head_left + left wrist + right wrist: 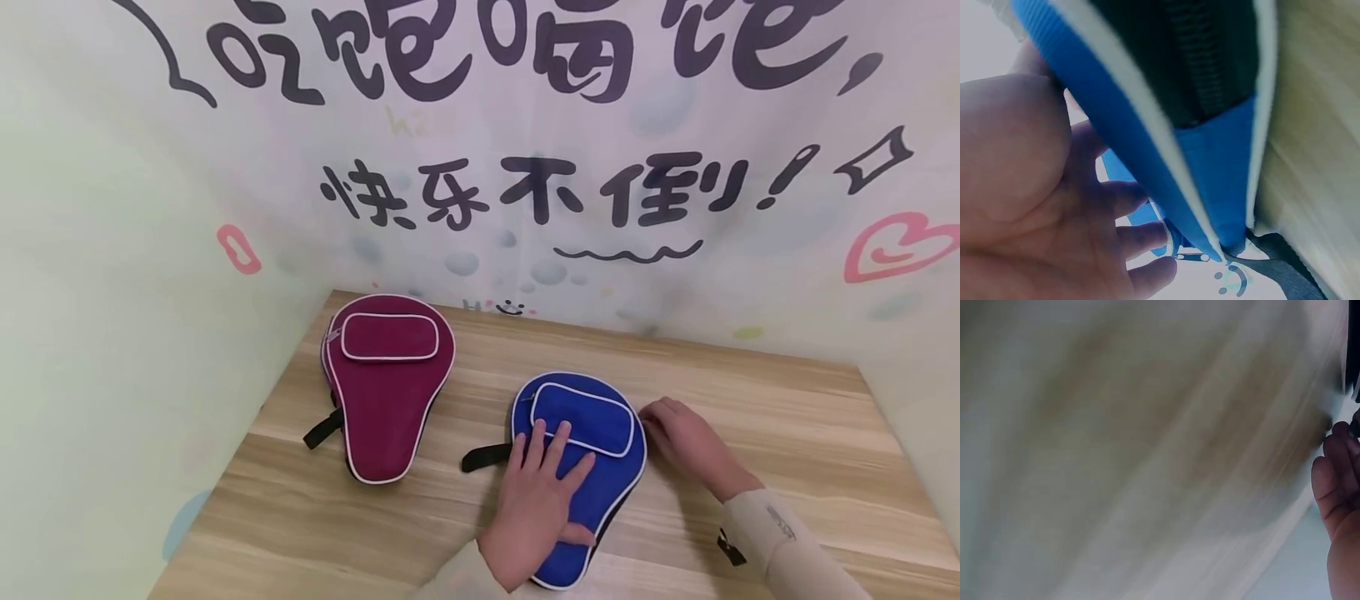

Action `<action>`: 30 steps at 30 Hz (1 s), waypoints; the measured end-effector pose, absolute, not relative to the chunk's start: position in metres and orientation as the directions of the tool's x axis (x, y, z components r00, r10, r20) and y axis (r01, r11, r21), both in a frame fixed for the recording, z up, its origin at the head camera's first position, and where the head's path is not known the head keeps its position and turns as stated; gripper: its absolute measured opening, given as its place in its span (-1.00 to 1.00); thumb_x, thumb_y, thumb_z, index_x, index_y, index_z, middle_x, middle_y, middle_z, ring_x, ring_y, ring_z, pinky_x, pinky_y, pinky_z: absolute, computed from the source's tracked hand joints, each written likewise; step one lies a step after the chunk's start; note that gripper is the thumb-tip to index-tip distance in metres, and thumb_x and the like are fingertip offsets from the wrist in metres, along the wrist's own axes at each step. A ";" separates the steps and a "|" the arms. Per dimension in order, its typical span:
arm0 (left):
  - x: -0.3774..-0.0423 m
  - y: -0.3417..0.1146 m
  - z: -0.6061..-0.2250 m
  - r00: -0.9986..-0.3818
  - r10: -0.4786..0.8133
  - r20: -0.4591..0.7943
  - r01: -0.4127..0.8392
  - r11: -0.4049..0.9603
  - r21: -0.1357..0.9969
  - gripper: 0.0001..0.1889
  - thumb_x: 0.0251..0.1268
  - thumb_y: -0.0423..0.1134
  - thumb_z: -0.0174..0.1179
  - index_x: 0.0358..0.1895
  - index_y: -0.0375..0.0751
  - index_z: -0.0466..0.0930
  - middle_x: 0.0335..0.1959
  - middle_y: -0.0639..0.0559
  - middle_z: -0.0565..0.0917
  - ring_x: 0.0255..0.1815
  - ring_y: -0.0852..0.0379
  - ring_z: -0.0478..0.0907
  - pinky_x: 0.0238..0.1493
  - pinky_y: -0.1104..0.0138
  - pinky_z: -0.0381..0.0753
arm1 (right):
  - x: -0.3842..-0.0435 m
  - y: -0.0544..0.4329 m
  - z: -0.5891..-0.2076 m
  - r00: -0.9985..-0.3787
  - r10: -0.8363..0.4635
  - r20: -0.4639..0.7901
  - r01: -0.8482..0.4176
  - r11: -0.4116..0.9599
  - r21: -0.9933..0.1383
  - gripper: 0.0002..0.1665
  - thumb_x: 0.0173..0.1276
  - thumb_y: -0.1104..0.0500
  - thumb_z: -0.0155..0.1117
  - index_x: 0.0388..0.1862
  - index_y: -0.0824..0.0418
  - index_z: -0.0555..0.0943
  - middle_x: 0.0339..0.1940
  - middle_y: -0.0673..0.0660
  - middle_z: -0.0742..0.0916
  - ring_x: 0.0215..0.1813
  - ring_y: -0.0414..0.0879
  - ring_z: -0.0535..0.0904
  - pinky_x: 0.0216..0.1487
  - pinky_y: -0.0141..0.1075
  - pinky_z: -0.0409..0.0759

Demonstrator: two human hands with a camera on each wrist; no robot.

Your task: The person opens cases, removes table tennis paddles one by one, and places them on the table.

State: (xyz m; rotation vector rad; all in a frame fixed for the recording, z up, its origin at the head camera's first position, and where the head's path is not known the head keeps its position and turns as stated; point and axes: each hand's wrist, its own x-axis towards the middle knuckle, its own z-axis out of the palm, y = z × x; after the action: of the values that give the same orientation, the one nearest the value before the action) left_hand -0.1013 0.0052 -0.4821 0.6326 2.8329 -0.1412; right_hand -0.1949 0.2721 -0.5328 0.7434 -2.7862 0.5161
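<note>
A blue table tennis bat case (609,473) with white piping and a front pocket (588,419) lies on the wooden table, its narrow end toward me. My left hand (528,504) rests spread over its front, fingertips at the pocket's lower edge and thumb near the right side. In the left wrist view, a zipper (1197,59) runs along the case's dark side panel. My right hand (692,439) is at the upper right edge of the case, its bent fingers pinching the zipper pull, which is mostly hidden. In the right wrist view, those fingers (1335,478) show at the far right.
A dark red case (386,400) of the same shape lies to the left, with a black strap (324,428). Another black strap (486,457) sticks out from the blue case. A printed wall cloth (480,275) stands behind the wooden table (780,400).
</note>
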 end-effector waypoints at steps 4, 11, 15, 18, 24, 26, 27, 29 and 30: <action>-0.101 0.005 -0.485 -0.884 0.406 -0.232 0.427 0.903 -0.048 -0.05 0.04 0.70 -0.06 0.57 0.65 -0.03 0.73 0.15 -0.12 0.75 -0.08 -0.15 0.67 -0.04 0.06 | -0.184 0.276 -0.535 -0.866 -0.409 0.287 -0.487 0.818 -0.305 -0.85 0.31 0.36 0.39 -0.21 0.15 0.67 -0.33 -0.01 0.74 -0.25 -0.14 0.66 -0.18 -0.12 0.69; -0.103 0.004 -0.493 -0.901 0.406 -0.155 0.414 0.910 -0.023 -0.13 0.16 0.66 -0.12 0.58 0.60 0.01 0.73 0.13 -0.09 0.74 -0.09 -0.11 0.66 -0.07 0.08 | -0.167 0.276 -0.533 -0.909 -0.352 0.225 -0.413 0.836 -0.361 -0.95 0.37 0.27 0.37 -0.27 0.14 0.67 -0.34 -0.07 0.76 -0.27 -0.23 0.66 -0.23 -0.22 0.69; -0.107 0.004 -0.494 -0.903 0.404 -0.145 0.407 0.913 0.003 -0.14 0.21 0.63 -0.11 0.59 0.57 0.02 0.74 0.10 -0.10 0.74 -0.12 -0.12 0.66 -0.10 0.05 | -0.161 0.273 -0.531 -0.904 -0.343 0.255 -0.421 0.819 -0.390 -0.85 0.31 0.30 0.43 -0.35 0.07 0.64 -0.41 -0.13 0.73 -0.35 -0.38 0.56 -0.33 -0.33 0.62; -0.110 0.004 -0.494 -0.904 0.404 -0.142 0.408 0.913 0.001 -0.16 0.24 0.61 -0.14 0.60 0.56 0.01 0.74 0.09 -0.11 0.74 -0.12 -0.12 0.66 -0.11 0.05 | -0.156 0.272 -0.532 -0.894 -0.339 0.295 -0.438 0.803 -0.405 -0.79 0.27 0.33 0.46 -0.38 0.04 0.64 -0.46 -0.16 0.70 -0.38 -0.45 0.49 -0.38 -0.38 0.57; -0.117 0.004 -0.495 -0.906 0.402 -0.129 0.405 0.914 0.003 -0.18 0.29 0.59 -0.18 0.61 0.52 0.00 0.74 0.07 -0.11 0.74 -0.15 -0.12 0.65 -0.15 0.05 | -0.147 0.267 -0.533 -0.882 -0.356 0.309 -0.460 0.790 -0.406 -0.80 0.20 0.39 0.46 -0.34 0.12 0.66 -0.44 -0.14 0.69 -0.37 -0.46 0.46 -0.39 -0.40 0.55; -0.119 0.004 -0.495 -0.907 0.401 -0.127 0.402 0.915 0.012 -0.18 0.30 0.58 -0.17 0.61 0.52 0.00 0.74 0.06 -0.11 0.74 -0.16 -0.13 0.65 -0.16 0.04 | -0.144 0.265 -0.533 -0.878 -0.366 0.310 -0.469 0.787 -0.400 -0.79 0.17 0.42 0.46 -0.33 0.14 0.66 -0.45 -0.13 0.67 -0.38 -0.47 0.44 -0.40 -0.42 0.54; -0.119 0.004 -0.496 -0.908 0.399 -0.127 0.400 0.916 0.017 -0.18 0.30 0.58 -0.17 0.61 0.51 -0.01 0.74 0.07 -0.12 0.74 -0.16 -0.14 0.65 -0.17 0.04 | -0.142 0.264 -0.533 -0.876 -0.369 0.309 -0.472 0.786 -0.400 -0.78 0.16 0.42 0.46 -0.33 0.15 0.66 -0.45 -0.14 0.66 -0.38 -0.48 0.43 -0.41 -0.43 0.53; -0.120 0.004 -0.497 -0.909 0.398 -0.125 0.398 0.917 0.023 -0.18 0.30 0.58 -0.17 0.61 0.52 -0.01 0.74 0.07 -0.13 0.74 -0.16 -0.16 0.65 -0.17 0.03 | -0.138 0.262 -0.533 -0.876 -0.375 0.303 -0.474 0.782 -0.405 -0.77 0.15 0.42 0.45 -0.33 0.14 0.65 -0.46 -0.16 0.64 -0.39 -0.49 0.40 -0.43 -0.45 0.51; -0.120 0.004 -0.497 -0.909 0.397 -0.123 0.398 0.917 0.025 -0.18 0.31 0.58 -0.18 0.61 0.52 -0.02 0.74 0.07 -0.14 0.74 -0.16 -0.16 0.64 -0.17 0.04 | -0.135 0.261 -0.533 -0.878 -0.376 0.297 -0.473 0.779 -0.412 -0.77 0.15 0.42 0.45 -0.34 0.13 0.65 -0.46 -0.17 0.63 -0.39 -0.50 0.40 -0.43 -0.46 0.50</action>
State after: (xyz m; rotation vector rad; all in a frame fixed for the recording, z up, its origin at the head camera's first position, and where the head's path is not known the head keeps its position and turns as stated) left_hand -0.1196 0.0038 -0.4970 0.6146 2.9524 -0.0014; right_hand -0.1349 0.2614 -0.5328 0.6687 -2.7727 0.7199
